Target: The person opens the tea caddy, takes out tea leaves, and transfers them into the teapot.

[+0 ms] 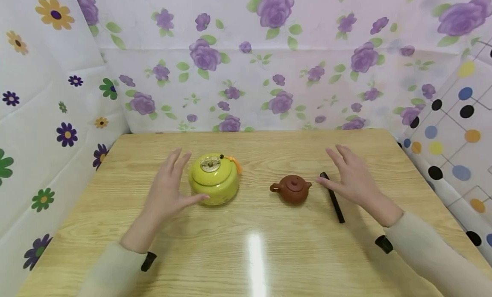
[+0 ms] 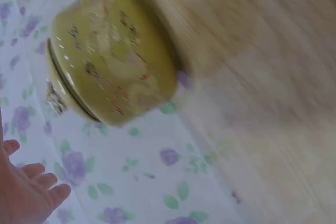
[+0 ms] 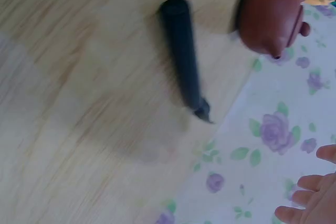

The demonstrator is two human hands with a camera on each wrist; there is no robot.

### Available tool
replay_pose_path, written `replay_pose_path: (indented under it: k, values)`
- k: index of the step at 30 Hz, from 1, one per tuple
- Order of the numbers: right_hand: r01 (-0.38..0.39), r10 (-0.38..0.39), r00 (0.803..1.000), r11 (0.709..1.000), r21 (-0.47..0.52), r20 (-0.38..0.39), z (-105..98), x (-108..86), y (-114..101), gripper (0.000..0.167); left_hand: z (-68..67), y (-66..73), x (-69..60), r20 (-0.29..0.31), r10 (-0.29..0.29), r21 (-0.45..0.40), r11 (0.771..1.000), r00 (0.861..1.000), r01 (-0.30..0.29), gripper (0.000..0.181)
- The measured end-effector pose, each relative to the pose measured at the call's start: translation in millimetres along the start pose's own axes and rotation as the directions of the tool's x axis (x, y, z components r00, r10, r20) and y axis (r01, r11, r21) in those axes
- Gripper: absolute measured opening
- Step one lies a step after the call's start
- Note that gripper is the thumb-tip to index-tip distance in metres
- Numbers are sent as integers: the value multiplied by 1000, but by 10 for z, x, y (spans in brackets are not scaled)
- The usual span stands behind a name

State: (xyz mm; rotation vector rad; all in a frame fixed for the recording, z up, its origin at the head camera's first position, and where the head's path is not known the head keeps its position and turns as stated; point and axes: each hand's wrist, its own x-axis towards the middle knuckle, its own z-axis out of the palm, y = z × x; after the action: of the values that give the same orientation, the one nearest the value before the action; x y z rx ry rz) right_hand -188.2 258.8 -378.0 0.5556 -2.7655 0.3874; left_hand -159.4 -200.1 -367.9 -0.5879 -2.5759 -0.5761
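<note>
A lidded yellow ceramic jar (image 1: 219, 187) with a gold lid ornament and an orange tassel stands upright on the table. Just left of it, my left hand (image 1: 165, 192) hovers with fingers spread; in the head view its thumb overlaps the jar, and contact cannot be told. The left wrist view shows the jar (image 2: 113, 56) apart from the fingers. A small brown teapot (image 1: 294, 190) sits to the right, spout pointing right. Beyond it lies a slim black stick-like tool (image 1: 333, 199), with a curved tip in the right wrist view. My right hand (image 1: 353, 177) floats above and right of it, fingers spread, holding nothing.
All of it stands on a light wooden table (image 1: 215, 254). A purple-flowered cloth (image 1: 238, 75) hangs behind the far edge. Patterned cloths also border the left (image 1: 38, 117) and right (image 1: 457, 130) sides. A dark band sits under each sleeve at the wrist.
</note>
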Motion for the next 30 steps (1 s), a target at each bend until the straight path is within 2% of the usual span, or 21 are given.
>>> replay_pose_path:
  k: [4,6,12,15,19,24,27,30]
  values:
    - [11,-10,1000,999,44,-17,-6,39,-115,82,10,208,24,20,-19,-77,997,1000,20,110]
    - [17,-16,1000,998,62,-23,-3,55,-168,81,35,307,42,21,-10,-114,993,1000,12,109]
    - [3,-1,1000,993,118,-17,-10,67,-297,74,201,537,158,-2,95,-212,973,995,-93,101]
    - [-3,4,1000,988,153,-6,-4,67,-347,69,293,635,214,18,115,-280,954,993,-105,99]
    - [-9,2,999,979,203,32,32,79,-415,67,398,747,254,91,98,-338,939,991,-62,97]
    - [-30,15,998,968,248,61,92,93,-467,66,534,869,325,183,86,-334,942,979,-20,95]
    - [-29,13,998,961,276,60,136,99,-485,63,614,922,369,216,73,-333,943,974,4,94]
    - [-6,-6,999,956,294,42,188,101,-502,60,678,963,413,247,47,-363,931,968,48,91]
